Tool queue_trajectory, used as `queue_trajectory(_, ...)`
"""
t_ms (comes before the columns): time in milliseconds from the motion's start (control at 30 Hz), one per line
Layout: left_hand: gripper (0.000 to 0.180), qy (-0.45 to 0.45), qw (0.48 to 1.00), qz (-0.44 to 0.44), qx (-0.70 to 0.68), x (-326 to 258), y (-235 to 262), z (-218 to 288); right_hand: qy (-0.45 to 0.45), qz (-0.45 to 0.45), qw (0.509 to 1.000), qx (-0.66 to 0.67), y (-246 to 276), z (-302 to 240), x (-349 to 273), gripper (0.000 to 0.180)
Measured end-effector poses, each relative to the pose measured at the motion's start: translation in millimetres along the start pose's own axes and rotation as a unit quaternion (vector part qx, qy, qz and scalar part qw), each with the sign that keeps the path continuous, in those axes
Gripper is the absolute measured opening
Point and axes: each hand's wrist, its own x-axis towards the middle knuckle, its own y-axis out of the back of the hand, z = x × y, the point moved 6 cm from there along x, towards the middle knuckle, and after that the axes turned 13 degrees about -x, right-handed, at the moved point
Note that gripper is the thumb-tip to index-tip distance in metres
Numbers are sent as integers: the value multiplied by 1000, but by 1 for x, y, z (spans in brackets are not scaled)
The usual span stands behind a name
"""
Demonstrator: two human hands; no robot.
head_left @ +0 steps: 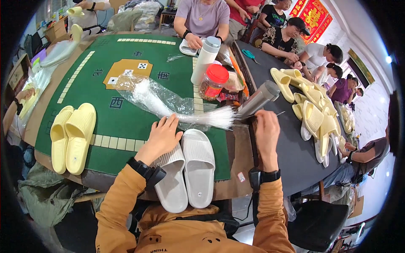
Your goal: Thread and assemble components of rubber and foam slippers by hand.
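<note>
A pair of grey slide slippers [199, 168] lies in front of me at the table's edge. My left hand [162, 137] rests at the toe strap of the left slipper, fingers stretched out beside a clear plastic bag [145, 90]. A bundle of thin white plastic strands [217, 117] fans out of that bag toward the right. My right hand [267, 130] is closed in a pinch above the seam between the two tables. A thin dark tip shows beside its fingers; what it grips is too small to make out.
A yellow slipper pair [74, 137] lies at the left on the green mat [84, 84]. Beyond the strands stand a red-lidded jar [214, 82], a white bottle [206, 61] and a grey tumbler [260, 99]. Piled yellow slippers [314, 111] cover part of the dark right table; several people work around.
</note>
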Motion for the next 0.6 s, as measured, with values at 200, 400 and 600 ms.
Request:
queue_trajectory(200,60,-7,998,61,-31,-7,-5,-19,-37,6,999,14,-2,7,-4,8)
queue_trajectory(400,59,-26,997,74,-11,-1,0,-6,55,-43,997,-43,9,9,-12,9)
queue_trajectory(600,60,-15,998,68,-4,-2,-2,-8,-246,147,945,155,56,94,-17,14)
